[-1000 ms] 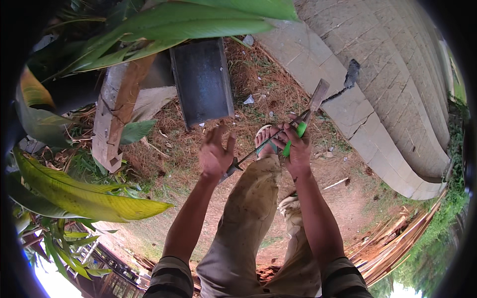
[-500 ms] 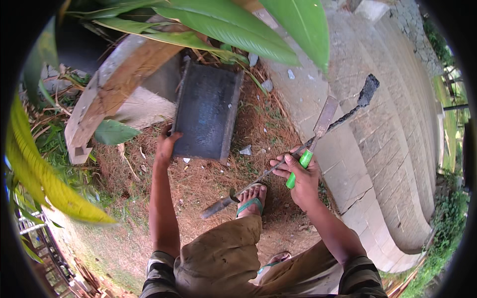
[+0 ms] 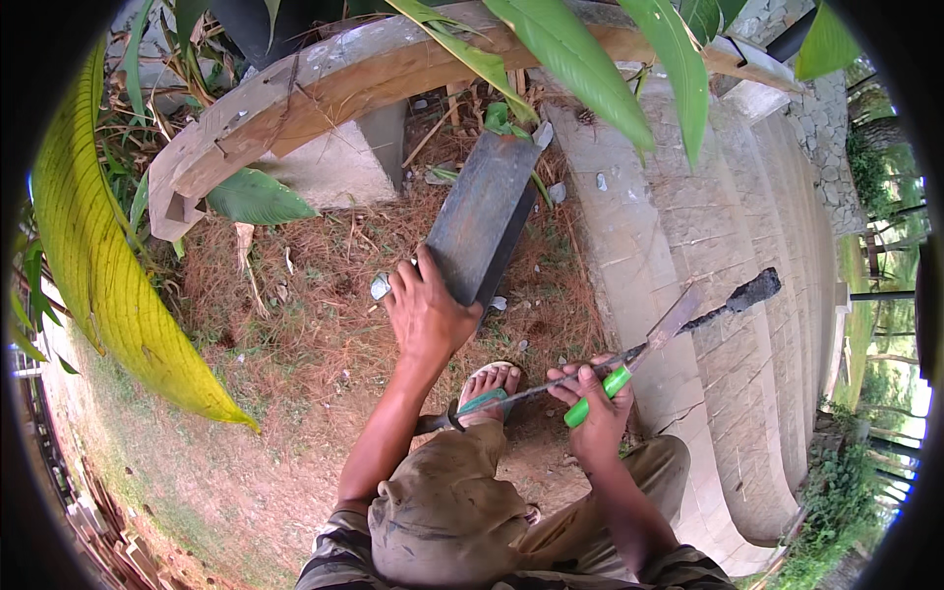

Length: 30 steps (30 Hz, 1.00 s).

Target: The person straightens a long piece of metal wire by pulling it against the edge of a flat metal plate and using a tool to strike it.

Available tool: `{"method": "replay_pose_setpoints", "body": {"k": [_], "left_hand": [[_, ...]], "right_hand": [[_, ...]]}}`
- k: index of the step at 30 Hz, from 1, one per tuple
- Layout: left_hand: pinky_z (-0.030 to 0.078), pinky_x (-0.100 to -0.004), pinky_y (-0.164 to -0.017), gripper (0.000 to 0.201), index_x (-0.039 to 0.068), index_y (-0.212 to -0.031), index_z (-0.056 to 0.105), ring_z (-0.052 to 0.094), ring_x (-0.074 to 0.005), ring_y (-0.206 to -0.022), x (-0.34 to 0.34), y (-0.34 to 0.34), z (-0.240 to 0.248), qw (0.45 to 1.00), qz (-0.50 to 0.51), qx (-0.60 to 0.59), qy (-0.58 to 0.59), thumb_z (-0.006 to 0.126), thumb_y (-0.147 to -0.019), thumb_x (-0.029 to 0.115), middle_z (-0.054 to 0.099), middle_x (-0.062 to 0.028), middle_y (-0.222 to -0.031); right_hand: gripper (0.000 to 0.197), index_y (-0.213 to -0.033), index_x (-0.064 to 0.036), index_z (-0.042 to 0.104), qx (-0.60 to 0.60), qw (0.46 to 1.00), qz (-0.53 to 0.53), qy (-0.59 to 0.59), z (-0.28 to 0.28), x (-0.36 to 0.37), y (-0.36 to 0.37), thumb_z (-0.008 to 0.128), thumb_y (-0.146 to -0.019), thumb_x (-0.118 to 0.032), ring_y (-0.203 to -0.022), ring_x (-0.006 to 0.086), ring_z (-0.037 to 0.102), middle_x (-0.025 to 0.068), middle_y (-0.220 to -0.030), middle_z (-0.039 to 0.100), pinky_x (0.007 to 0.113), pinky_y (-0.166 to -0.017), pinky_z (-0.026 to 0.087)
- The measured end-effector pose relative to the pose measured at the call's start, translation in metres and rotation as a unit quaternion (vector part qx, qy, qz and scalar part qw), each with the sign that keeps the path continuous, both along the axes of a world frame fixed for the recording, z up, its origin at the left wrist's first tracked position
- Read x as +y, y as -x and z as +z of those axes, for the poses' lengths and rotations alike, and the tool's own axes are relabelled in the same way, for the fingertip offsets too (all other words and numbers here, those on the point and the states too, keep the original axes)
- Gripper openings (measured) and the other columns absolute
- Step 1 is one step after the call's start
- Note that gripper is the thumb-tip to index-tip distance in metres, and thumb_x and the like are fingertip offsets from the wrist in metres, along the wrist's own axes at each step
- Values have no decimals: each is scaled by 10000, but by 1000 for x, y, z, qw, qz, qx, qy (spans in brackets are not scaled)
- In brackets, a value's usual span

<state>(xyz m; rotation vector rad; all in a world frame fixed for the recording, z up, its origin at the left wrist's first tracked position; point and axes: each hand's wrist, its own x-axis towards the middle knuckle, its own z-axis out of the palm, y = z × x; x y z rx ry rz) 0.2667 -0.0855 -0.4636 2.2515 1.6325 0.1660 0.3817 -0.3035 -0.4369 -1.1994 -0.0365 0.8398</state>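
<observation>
A dark, shallow rectangular tray with raised long sides stands tipped over the ground in front of me, one flat face toward me and its far end near the beam. My left hand is closed on its near left corner, the fingers lying over the edge. My right hand grips two tools together. One is a scraper with a green handle and a flat, worn blade. The other is a long thin metal tool, its flat end caked black, its dark handle end reaching back past my sandalled foot.
A curved wooden beam spans the far side above a pale concrete block. Large green leaves and a yellow leaf hang close. Curved stone steps rise on the right. Dry needles and stone chips litter the ground.
The tray has turned from showing its hollow inside to standing tipped, shifting right. My left hand moved right with it. The tools in my right hand swung lower.
</observation>
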Motion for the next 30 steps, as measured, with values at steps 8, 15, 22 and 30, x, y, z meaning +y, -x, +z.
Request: {"method": "replay_pose_setpoints", "body": {"k": [8,15,22,30], "left_hand": [[396,-531,-1069,1179,8,-1589,290,469,-393,-1313,-59,39,-6,995,-84,-11,-53,883,-709,523,470,-226,-1445],[517,-473,-883,506,43,-1298,623,636,-386,-1098,-91,98,33,968,-199,-148,26,731,-924,366,665,-179,-1179],[524,-463,-670,286,100,-977,693,688,-357,-831,-124,136,52,991,-72,6,115,673,-978,385,709,-107,-903],[383,-417,-480,518,70,-702,581,466,-234,-481,-94,206,3,985,-87,5,148,581,-1038,464,552,-80,-580]], "right_hand": [[212,-1202,-64,494,18,999,50,-6,-35,1,20,589,-1024,0,-942,350,756,166,-1029,680,433,-756,665],[253,-1223,-28,487,61,994,92,-19,-24,22,36,627,-1013,-36,-901,335,750,174,-1046,662,439,-745,670],[237,-1217,2,512,65,986,149,-47,-33,42,67,635,-1025,-61,-928,295,761,145,-1033,673,353,-730,662],[232,-1210,13,584,-133,938,304,105,-30,8,43,656,-1022,-104,-686,120,710,62,-834,698,244,-591,593]]}}
